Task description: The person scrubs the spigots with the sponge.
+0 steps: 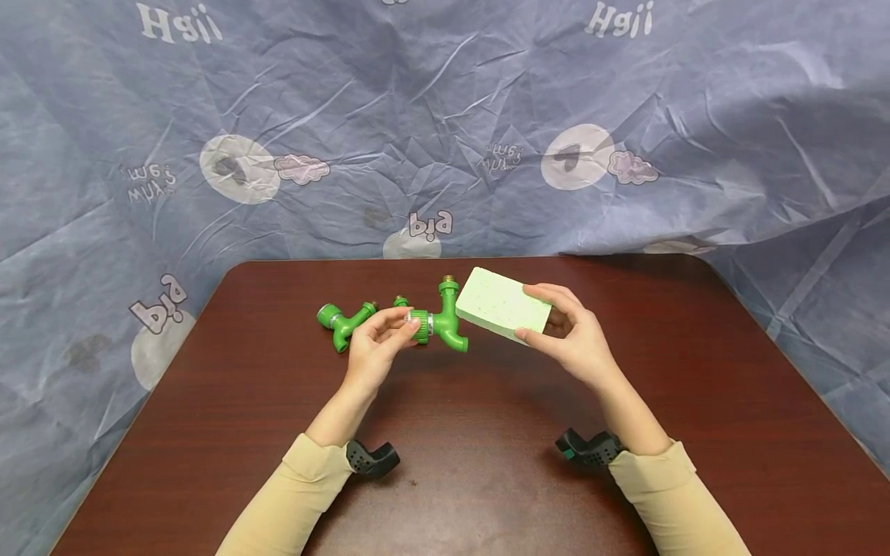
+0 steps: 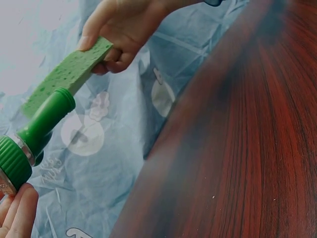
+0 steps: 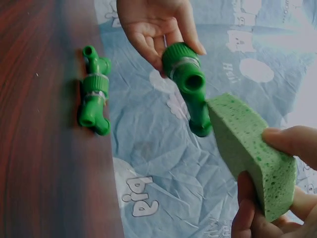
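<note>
In the head view my left hand (image 1: 373, 345) pinches a green faucet (image 1: 448, 318) by its ribbed knob, holding it above the table. The faucet's brass threaded end points away and its curved spout points down to the right. My right hand (image 1: 575, 336) grips a light green sponge (image 1: 502, 305) by its right end, fingers and thumb on opposite sides. The sponge's left end is close to the faucet; in the right wrist view its corner (image 3: 214, 101) lies beside the faucet's body (image 3: 194, 94). I cannot tell whether they touch.
More green faucets (image 1: 345, 323) lie on the brown table (image 1: 445, 432) behind my left hand, partly hidden by it. A blue-grey printed cloth (image 1: 445, 131) hangs behind the table's far edge. Dark wrist straps (image 1: 591, 448) sit on both wrists.
</note>
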A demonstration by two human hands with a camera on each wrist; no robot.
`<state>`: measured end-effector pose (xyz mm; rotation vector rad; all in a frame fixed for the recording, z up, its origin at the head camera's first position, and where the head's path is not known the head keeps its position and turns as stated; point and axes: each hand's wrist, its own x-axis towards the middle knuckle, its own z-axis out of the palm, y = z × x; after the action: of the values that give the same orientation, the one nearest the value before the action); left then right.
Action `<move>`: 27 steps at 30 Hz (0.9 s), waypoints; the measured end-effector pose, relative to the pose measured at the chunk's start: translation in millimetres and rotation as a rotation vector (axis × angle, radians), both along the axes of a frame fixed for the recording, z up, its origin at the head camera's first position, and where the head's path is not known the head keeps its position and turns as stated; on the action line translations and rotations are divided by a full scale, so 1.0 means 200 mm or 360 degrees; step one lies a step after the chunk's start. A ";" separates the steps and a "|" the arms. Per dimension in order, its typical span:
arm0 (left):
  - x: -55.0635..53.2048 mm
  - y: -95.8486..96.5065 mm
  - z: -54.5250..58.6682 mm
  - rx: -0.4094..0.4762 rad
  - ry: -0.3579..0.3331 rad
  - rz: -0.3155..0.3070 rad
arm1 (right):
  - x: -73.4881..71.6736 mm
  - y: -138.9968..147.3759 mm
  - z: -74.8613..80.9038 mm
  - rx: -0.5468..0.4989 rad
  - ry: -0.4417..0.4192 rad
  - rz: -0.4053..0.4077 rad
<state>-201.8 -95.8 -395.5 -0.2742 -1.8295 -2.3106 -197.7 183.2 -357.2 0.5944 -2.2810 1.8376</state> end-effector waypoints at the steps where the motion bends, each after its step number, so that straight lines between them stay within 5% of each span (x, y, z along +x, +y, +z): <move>1: 0.00 0.00 0.00 0.0001 0.0003 -0.0006 | 0.00 -0.01 0.00 -0.0018 0.0008 0.0011; 9: 0.00 0.00 0.00 0.0012 0.0023 -0.0039 | 0.01 -0.02 -0.01 -0.0017 0.0054 -0.0160; 27: 0.00 -0.02 0.03 0.0109 0.0005 0.0044 | 0.00 -0.01 -0.02 0.0049 0.0021 0.0067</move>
<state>-201.0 -99.4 -388.9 -0.2409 -1.7379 -2.3472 -197.9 181.5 -360.8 0.6617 -2.3095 1.8148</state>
